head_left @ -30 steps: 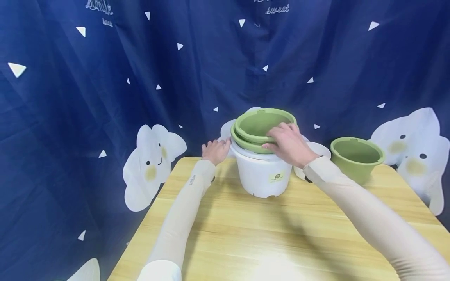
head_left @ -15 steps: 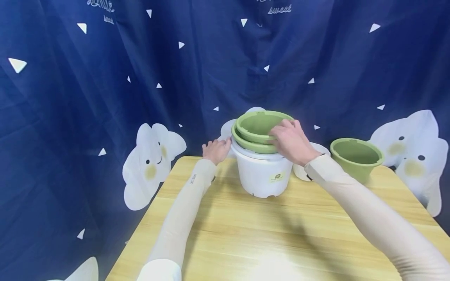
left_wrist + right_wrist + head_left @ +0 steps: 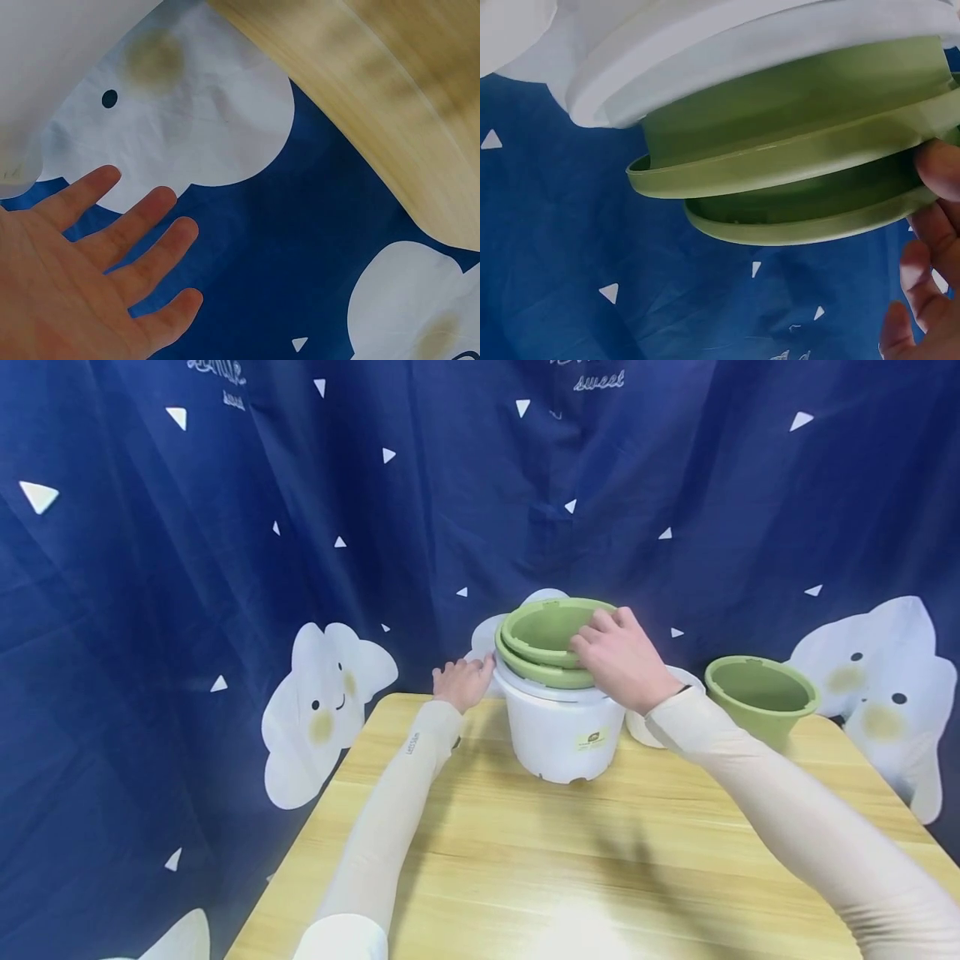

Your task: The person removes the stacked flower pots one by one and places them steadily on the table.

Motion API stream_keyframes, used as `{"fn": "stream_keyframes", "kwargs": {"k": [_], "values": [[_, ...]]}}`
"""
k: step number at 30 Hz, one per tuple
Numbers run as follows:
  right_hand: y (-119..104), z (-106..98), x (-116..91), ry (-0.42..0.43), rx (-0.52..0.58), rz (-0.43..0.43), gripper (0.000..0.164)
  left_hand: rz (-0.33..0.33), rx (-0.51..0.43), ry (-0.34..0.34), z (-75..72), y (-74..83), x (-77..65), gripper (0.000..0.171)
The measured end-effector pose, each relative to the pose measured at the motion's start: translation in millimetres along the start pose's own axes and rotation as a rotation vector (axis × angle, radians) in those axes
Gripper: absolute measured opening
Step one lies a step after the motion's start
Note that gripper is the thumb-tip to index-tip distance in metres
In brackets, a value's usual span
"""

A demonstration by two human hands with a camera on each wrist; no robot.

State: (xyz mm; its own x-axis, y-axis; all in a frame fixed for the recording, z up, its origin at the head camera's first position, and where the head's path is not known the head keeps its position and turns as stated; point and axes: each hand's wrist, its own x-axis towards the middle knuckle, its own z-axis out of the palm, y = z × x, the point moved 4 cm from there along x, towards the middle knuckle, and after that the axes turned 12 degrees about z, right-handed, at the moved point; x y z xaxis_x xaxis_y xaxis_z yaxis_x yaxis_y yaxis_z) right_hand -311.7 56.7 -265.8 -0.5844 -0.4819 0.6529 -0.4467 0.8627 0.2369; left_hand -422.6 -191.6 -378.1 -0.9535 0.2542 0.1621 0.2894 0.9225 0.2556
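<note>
A white plastic flowerpot [image 3: 551, 739] with a small label stands upright on the table. Nested in it is a green flowerpot [image 3: 542, 675], and a second green flowerpot [image 3: 534, 653] sits inside that one, its rim slightly higher. My right hand [image 3: 621, 662] pinches this top pot's rim; in the right wrist view the thumb of that hand [image 3: 939, 232] lies between the two green rims. My left hand [image 3: 461, 684] is at the white pot's left side, thumb at its rim. Spread, nearly straight fingers [image 3: 150, 262] show in the left wrist view.
Another green flowerpot [image 3: 768, 706] stands at the table's back right. A white pot [image 3: 642, 732] is partly hidden behind my right wrist. A blue patterned curtain [image 3: 420, 485] hangs behind the wooden table [image 3: 480, 852].
The top green flowerpot has shifted a little down and left within the stack. My right hand still grips its rim, with the thumb now out of sight. The left hand keeps its place.
</note>
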Motion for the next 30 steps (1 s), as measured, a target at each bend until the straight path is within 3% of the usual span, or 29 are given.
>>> {"fn": "stream_keyframes", "kwargs": {"k": [9, 21, 30], "values": [[-1.6, -1.6, -5.1, 0.077, -0.001, -0.025, 0.004, 0.000, -0.005, 0.004, -0.5, 0.5, 1.7, 0.078], [0.5, -4.6, -7.8, 0.115, -0.012, -0.011, 0.012, 0.001, 0.018, 0.017, -2.5, 2.7, -1.8, 0.086], [5.2, -9.0, -9.1, 0.154, -0.001, -0.002, 0.015, 0.002, 0.053, 0.004, -5.0, 2.3, -2.3, 0.079]]}}
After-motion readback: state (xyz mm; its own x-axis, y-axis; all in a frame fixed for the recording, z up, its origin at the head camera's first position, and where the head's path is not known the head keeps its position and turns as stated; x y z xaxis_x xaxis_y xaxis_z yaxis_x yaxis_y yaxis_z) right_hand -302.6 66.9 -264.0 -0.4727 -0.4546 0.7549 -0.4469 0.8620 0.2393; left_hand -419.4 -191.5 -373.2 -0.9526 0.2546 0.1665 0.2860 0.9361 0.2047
